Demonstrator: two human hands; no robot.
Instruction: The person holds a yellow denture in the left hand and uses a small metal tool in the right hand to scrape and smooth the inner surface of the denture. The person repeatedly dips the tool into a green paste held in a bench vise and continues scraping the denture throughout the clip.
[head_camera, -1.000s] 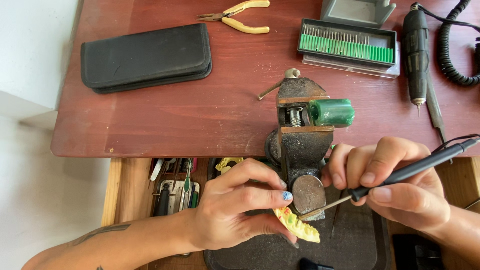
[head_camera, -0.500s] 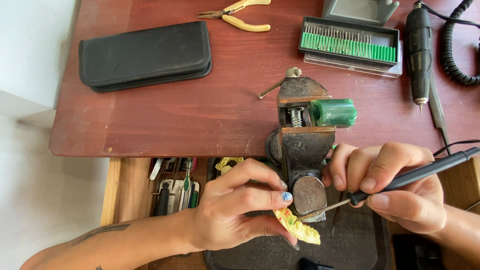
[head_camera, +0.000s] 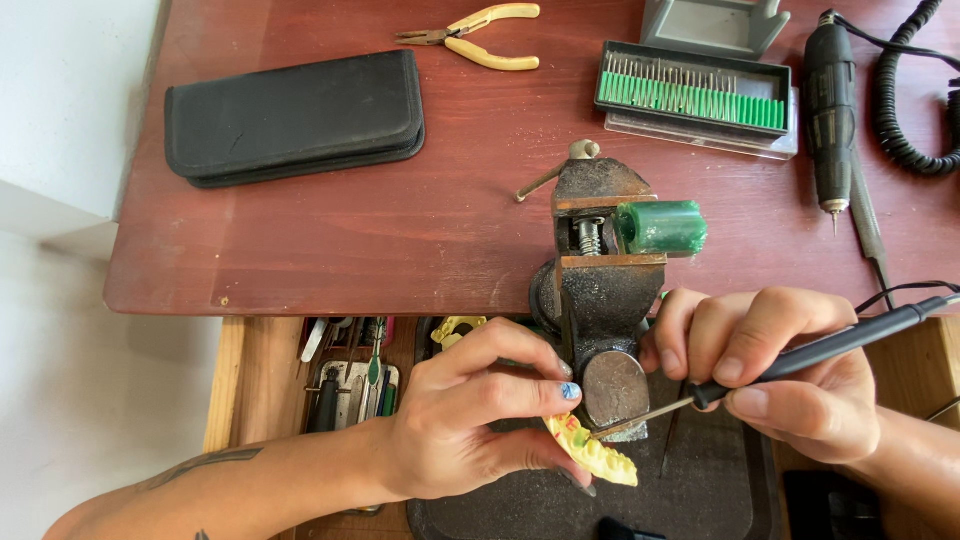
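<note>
My left hand (head_camera: 480, 415) pinches a small yellow carved piece (head_camera: 592, 452) with reddish and green spots, just below the front of a rusty bench vise (head_camera: 600, 270). My right hand (head_camera: 790, 375) grips a thin black corded pen tool (head_camera: 830, 345) like a pencil. Its metal tip (head_camera: 625, 424) touches the yellow piece near the vise's round front end. A green block (head_camera: 662, 226) sits clamped in the vise jaws.
On the reddish-brown desk (head_camera: 400, 220) lie a black zip case (head_camera: 295, 115), yellow-handled pliers (head_camera: 480, 25), a tray of burs with green bases (head_camera: 695, 95), a black rotary handpiece (head_camera: 828, 105) and a coiled cord (head_camera: 915, 90). An open drawer (head_camera: 350, 375) of hand tools sits below left.
The view has shifted very slightly. Both hands stay in place, with the tool tip still on the yellow piece.
</note>
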